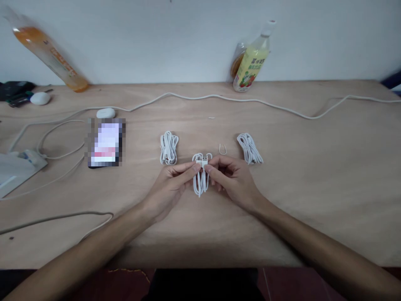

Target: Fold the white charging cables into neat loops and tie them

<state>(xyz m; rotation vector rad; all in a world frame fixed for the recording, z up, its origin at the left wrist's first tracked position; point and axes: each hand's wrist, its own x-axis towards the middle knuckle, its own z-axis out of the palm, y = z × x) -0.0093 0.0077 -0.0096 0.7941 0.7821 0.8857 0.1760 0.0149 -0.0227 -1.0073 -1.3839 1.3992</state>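
Observation:
A coiled white charging cable (199, 186) is between my two hands, low over the middle of the table. My left hand (167, 186) pinches its left side near the plug ends (202, 162), thumb on top. From the right, my right hand (234, 179) pinches the same plug ends between thumb and fingers, its other fingers curled. Two more bundled white cables lie on the table, one beyond my left hand (169, 147) and one beyond my right hand (249, 148). Just past my right fingers lies a small U-shaped white tie (222, 153).
A phone (106, 142) with its screen lit lies at left, beside a white earbud case (105, 113). A long white cord (216, 96) crosses the table's back. An orange drink bottle (50, 58) and a yellow drink bottle (252, 60) stand along the wall.

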